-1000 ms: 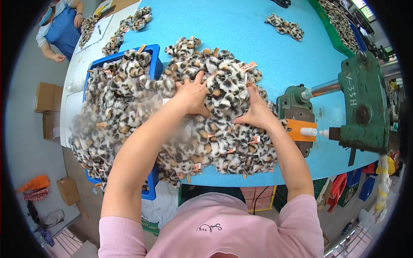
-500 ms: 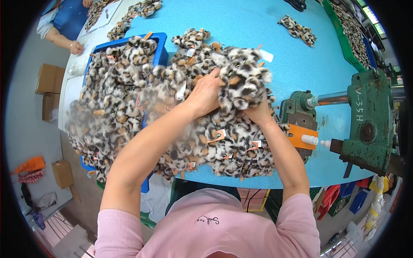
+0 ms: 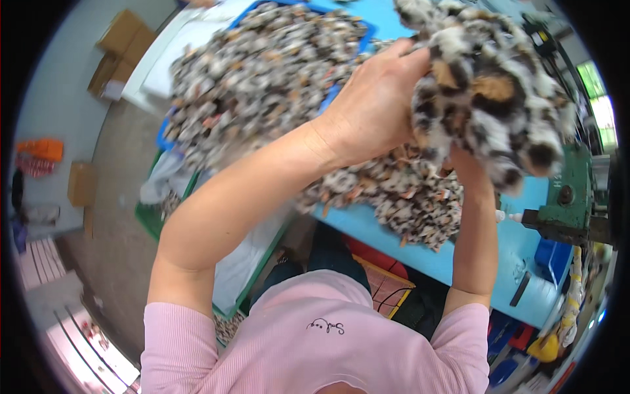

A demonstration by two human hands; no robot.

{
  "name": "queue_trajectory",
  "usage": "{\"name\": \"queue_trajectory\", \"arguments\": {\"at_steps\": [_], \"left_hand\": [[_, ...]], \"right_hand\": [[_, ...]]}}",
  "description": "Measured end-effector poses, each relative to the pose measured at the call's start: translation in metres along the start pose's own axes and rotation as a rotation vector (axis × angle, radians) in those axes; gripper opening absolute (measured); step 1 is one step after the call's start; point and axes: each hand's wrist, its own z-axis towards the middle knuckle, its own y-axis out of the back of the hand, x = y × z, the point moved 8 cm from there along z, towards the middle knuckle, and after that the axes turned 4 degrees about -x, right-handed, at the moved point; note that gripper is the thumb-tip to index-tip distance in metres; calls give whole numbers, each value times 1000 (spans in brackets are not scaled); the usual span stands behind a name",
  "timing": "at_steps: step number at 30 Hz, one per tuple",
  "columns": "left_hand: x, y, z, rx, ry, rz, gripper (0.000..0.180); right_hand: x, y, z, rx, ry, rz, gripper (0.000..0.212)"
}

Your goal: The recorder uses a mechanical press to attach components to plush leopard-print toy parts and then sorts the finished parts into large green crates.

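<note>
A bundle of fluffy spotted plush pieces (image 3: 485, 92), white, black and tan, is held up close to the camera at the upper right. My left hand (image 3: 387, 98) grips its left side, with the fingertips partly buried in the fur. Under the bundle, my right hand (image 3: 464, 159) supports it from below, its fingers hidden behind the fur. Below and behind my hands, a pile of similar plush pieces (image 3: 400, 194) lies on the blue table (image 3: 357, 226). More plush pieces (image 3: 262, 72) heap over a blue crate (image 3: 164, 134) on the left.
A green metal machine (image 3: 569, 180) stands at the right, a white tip (image 3: 515, 217) pointing from it toward my right forearm. Beneath the table's left edge is a green crate (image 3: 147, 220) with white sheeting. Cardboard boxes (image 3: 125, 39) sit at the far left.
Both hands have lifted the plush bundle off the pile, up and to the right, nearer the camera. The whole view has shifted, and the co-worker's apron has left the picture.
</note>
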Motion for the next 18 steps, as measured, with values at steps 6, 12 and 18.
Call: {"name": "queue_trajectory", "arguments": {"at_steps": [6,12,18], "left_hand": [[-79,163,-115,-194,67,222,39],[-12,248,-331,-239,679,28,64],[97,269,-549,-67,1200,534,59]], "right_hand": [[162,-75,28,73,229,436,47],[355,-202,24,275,-199,948,50],[392,-356,-69,478,-219,817,74]]}}
